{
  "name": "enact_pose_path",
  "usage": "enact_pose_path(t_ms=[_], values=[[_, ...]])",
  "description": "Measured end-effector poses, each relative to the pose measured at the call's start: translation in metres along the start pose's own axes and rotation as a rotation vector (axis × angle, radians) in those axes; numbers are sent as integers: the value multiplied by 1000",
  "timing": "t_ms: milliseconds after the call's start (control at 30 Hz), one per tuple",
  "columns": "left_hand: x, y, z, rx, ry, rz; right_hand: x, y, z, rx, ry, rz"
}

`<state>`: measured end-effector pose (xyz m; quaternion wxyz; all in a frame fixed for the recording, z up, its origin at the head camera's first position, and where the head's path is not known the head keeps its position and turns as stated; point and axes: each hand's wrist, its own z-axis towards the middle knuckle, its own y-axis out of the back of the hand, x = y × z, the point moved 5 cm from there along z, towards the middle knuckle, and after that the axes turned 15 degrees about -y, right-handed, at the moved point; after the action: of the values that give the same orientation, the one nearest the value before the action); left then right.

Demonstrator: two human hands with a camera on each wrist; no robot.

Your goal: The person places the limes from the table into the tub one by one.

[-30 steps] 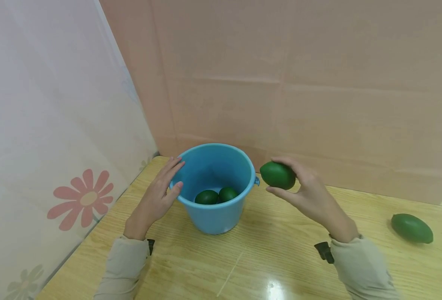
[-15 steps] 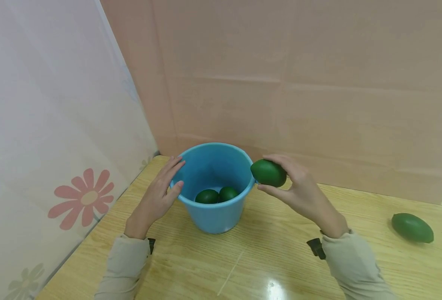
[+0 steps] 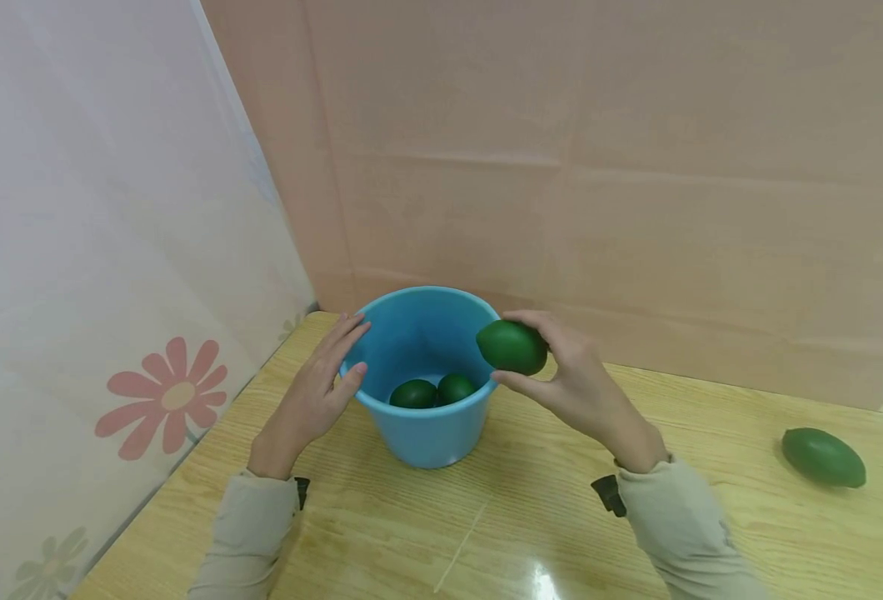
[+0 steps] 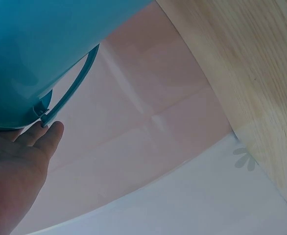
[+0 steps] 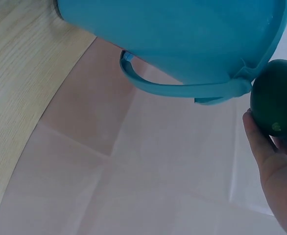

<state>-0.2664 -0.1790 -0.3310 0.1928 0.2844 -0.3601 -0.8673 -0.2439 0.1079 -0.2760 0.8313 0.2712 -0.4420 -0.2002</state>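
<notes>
Right hand (image 3: 578, 385) grips green fruit (image 3: 512, 347), thumb near, fingers far; fruit left of palm, at bucket (image 3: 428, 437)'s right edge. Left hand (image 3: 310, 396), fingers extended, touches left edge.

2 arms (image 3: 243, 533) forward | left hand (image 3: 308, 392): fingers extended | right hand (image 3: 576, 387): thumb, fingers gripping

One table (image 3: 381, 533), in my head view: light yellow wood-grain top, long grain lines, glossy enough that I read a bright spot of glare (image 3: 542, 582) at the near edge. One pale, thin line (image 3: 461, 546), slanting across the near part. Directly on it, I count two items: one blue bucket (image 3: 426, 440), upright, left of centre; one lone green fruit (image 3: 824, 457), oval, on its side, far right, well apart from the bucket.
</notes>
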Motion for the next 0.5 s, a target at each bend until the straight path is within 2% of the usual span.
enact_pose_path(t_ms=[500], values=[[0,0,-1,0,-1,0,7,-13,6,6,37,34]])
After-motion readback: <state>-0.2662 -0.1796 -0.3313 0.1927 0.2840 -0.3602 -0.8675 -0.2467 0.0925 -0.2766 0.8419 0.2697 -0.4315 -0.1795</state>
